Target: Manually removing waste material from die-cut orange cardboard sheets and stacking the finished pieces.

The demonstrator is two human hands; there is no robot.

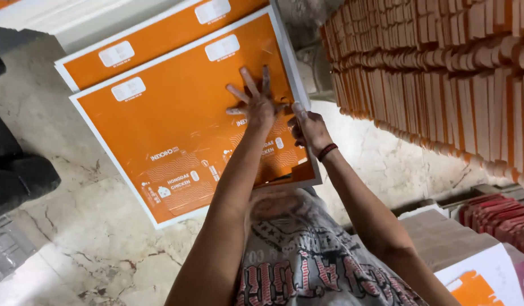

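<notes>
Grey printed shirt (307, 266) fills the bottom centre of the frame, both forearms reaching up from it. Left hand (256, 102) is spread wide, fingers fanned and palm pressed flat on the top orange die-cut sheet (171, 130) at upper centre. Right hand (308, 129), just beside it, is narrow, fingers pinched on that sheet's white right edge. A second orange sheet (154, 39) lies under it toward the upper left; both rest over the marble floor (92, 238). Stacked orange carton blanks (443, 73) fill the upper right. Judgement: the step in hand is pressing a cut piece loose from the sheet; the next move calls for firm palm pressure while the edge stays pinned.
</notes>
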